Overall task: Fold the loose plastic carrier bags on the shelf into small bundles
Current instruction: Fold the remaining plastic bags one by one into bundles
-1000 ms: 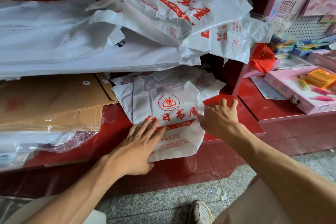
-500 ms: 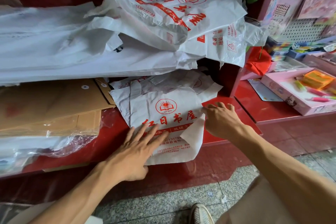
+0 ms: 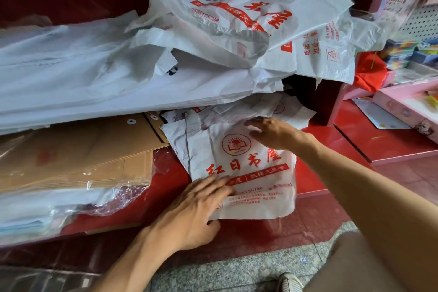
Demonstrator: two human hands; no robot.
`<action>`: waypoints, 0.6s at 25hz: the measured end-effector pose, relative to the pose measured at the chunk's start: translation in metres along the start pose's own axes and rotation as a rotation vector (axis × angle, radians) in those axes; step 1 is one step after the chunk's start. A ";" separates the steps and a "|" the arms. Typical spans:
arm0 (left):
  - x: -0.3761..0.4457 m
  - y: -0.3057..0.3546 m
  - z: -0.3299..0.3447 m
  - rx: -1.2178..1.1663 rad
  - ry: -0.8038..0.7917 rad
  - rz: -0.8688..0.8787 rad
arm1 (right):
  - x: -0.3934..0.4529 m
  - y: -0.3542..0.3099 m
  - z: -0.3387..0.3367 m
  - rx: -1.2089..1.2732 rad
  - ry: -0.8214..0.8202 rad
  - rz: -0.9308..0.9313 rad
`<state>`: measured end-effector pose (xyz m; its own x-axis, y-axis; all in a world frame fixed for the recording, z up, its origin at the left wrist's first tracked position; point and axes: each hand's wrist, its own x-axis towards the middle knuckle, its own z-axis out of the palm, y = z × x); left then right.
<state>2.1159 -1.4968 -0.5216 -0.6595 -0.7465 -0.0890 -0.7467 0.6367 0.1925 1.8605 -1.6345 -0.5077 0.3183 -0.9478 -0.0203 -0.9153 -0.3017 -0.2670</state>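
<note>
A white plastic carrier bag [image 3: 258, 180] with red print lies flat on the red shelf [image 3: 312, 180], its lower edge hanging over the front. My left hand [image 3: 196, 211] presses flat on the bag's lower left part, fingers spread. My right hand [image 3: 272, 133] lies across the bag's upper edge with fingers straight, palm down. Behind it, more crumpled white bags [image 3: 284, 109] lie under a heap of loose printed bags [image 3: 248, 21].
Brown card envelopes [image 3: 78, 149] and clear plastic packets [image 3: 59, 206] fill the shelf's left. A long white stack [image 3: 94, 83] lies above them. A pink box [image 3: 403, 106] and stationery sit at the right. A shoe [image 3: 289, 282] shows on the speckled floor.
My right hand let go of the bag's right edge and slid up and left to its top edge. The folded-over right side now lies flat. The left hand stayed put.
</note>
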 end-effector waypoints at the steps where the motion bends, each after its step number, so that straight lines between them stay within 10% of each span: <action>1: 0.000 -0.003 0.001 0.025 -0.005 0.014 | 0.010 0.003 0.003 0.012 -0.001 0.067; 5: -0.001 -0.006 -0.004 -0.106 -0.014 0.011 | 0.017 0.009 0.008 0.029 0.107 0.273; 9: -0.004 -0.006 -0.010 -0.418 0.120 -0.072 | -0.030 -0.001 -0.017 0.142 0.162 0.034; 15: 0.008 -0.006 -0.012 -0.528 0.298 -0.191 | -0.126 -0.025 -0.034 0.153 -0.340 -0.118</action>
<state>2.1162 -1.5092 -0.5122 -0.4097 -0.9076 0.0921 -0.6551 0.3630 0.6626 1.8347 -1.5107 -0.4652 0.5060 -0.8117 -0.2918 -0.8283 -0.3629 -0.4268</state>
